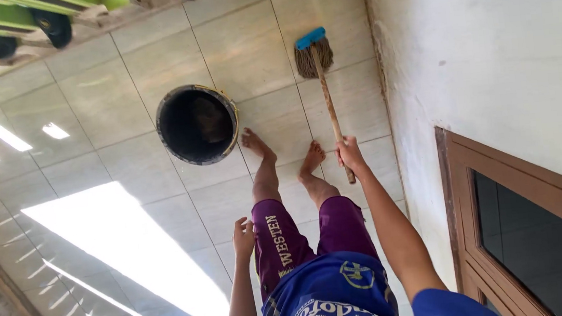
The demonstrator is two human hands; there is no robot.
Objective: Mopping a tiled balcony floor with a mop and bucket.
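Gripping a mop handle point(330, 108), the right hand point(349, 155) is closed; left hand point(243, 238) hangs loosely curled near a dark-filled bucket point(197, 125).

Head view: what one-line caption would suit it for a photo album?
Barefoot on pale tiles, a person's right hand grips a mop by its handle, left hand empty at the thigh, a dark bucket beside the feet.

Mop point(314, 52) – blue head, brown strands, wooden-brown handle. Beside mop: black bucket point(197, 125). Beige tiled floor point(105, 113) – pale grid lines. Purple shorts point(302, 235), blue shirt point(329, 298).
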